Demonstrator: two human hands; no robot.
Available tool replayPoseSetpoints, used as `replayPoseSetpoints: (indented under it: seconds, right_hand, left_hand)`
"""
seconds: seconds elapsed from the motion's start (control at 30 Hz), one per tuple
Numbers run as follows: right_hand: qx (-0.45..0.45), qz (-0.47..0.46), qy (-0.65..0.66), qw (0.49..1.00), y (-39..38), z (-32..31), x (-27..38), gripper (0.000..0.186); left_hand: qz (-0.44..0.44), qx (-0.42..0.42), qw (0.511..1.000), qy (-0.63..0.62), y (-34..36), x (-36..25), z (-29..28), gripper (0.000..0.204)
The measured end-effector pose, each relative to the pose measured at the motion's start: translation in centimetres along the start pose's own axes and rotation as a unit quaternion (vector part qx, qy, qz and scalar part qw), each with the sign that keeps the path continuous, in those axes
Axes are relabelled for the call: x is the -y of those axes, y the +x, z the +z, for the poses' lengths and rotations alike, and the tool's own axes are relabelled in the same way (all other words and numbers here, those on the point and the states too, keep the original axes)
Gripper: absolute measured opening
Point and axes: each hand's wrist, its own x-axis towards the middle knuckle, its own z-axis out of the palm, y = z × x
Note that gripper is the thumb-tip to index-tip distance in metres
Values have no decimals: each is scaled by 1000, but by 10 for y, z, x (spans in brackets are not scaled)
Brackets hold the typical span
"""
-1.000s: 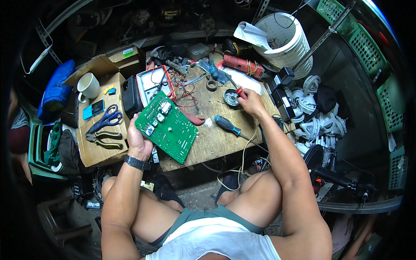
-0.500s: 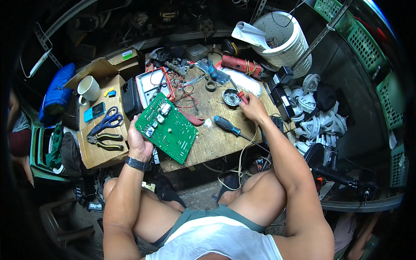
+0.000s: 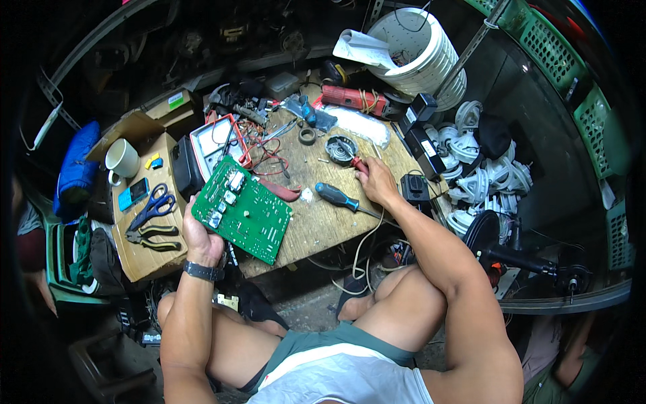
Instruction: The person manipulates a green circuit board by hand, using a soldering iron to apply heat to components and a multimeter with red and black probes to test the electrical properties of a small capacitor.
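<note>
My left hand [image 3: 204, 234] grips the left edge of a green circuit board [image 3: 259, 215], tilted above the bench's near edge. Several silver and white components stand on the board's upper left. In my right hand [image 3: 378, 183] is a soldering iron [image 3: 361, 165] with a red handle and a pale cord. Its metal shaft reaches over a round metal part [image 3: 340, 149]; whether the tip touches it, I cannot tell. Nearer me lies a blue-and-black screwdriver [image 3: 336, 196]. A red-handled tool [image 3: 279, 190] lies partly behind the board.
A cardboard box [image 3: 145, 246] on the left carries pliers [image 3: 155, 237], scissors [image 3: 153, 205], a phone [image 3: 133, 194] and a mug [image 3: 123, 159]. Farther back are a tape roll [image 3: 307, 137], a red power tool [image 3: 353, 99] and a white bucket [image 3: 431, 67]. White plastic parts [image 3: 498, 165] crowd the right.
The whole view has shifted, so the bench sits farther left. My right hand has drawn slightly nearer me, bringing the iron's shaft over the round part. The board stays in my left hand.
</note>
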Motion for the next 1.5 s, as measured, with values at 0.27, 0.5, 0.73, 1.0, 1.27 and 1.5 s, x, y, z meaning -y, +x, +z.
replayPoseSetpoints:
  seconds: [0.27, 0.5, 0.73, 1.0, 1.27, 1.5]
  right_hand:
    - [90, 39, -59, 993, 6, -28, 8, 59]
    - [68, -16, -106, 992, 8, -87, 69, 51]
    - [95, -285, 113, 947, -30, -56, 183, 76]
    - [133, -212, 208, 946, -61, -1, 195, 134]
    - [105, -229, 239, 938, -87, 12, 214, 140]
    - [137, -146, 293, 935, -90, -14, 205, 109]
  left_hand:
    - [11, -41, 999, 25, -12, 1, 20, 28]
    - [24, -32, 998, 39, -18, 1, 33, 36]
    - [-4, 4, 1000, -8, -33, 0, 79, 34]
    - [11, -1, 1000, -3, -38, 15, 80, 26]
    - [17, 80, 997, 7, -58, 24, 84, 34]
    - [-22, 84, 995, 52, -74, 31, 109, 40]
